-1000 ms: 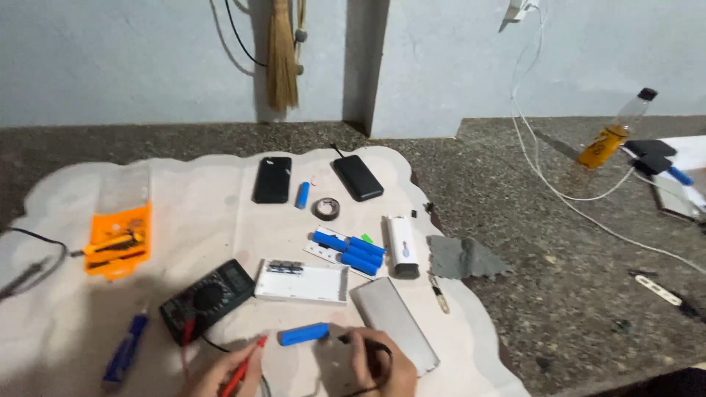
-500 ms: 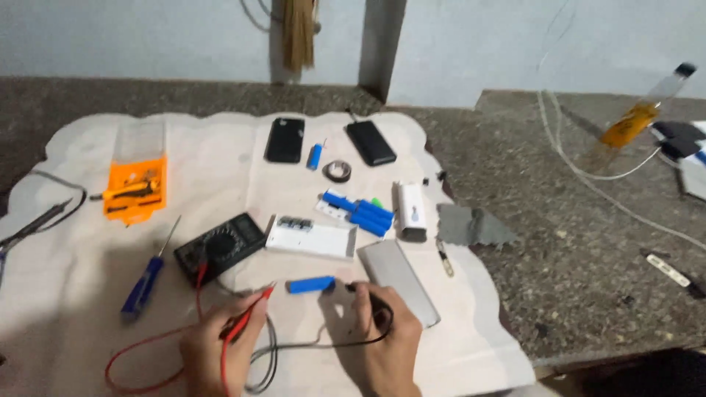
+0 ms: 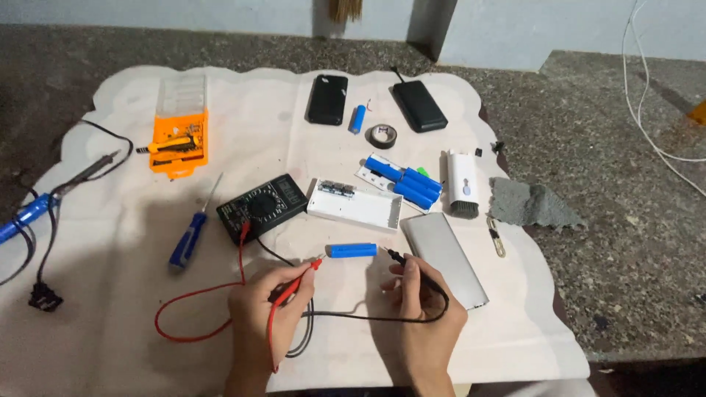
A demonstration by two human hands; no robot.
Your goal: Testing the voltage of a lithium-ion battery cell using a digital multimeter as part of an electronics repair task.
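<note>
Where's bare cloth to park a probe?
Free: cloth right of the right hand, below the silver case; also between the orange bit box and black phone. Crowded: around the multimeter, white tray and blue cells.

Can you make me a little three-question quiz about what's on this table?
1. True or false: the left hand holds the red probe.
2. Which end of the blue battery does the black probe in the right hand point at: left or right?
3. What lies just left of the black meter?
A) a blue-handled screwdriver
B) a roll of black tape
C) a grey rag

Key:
1. True.
2. The right end; the red probe points at the left end.
3. A.
</note>
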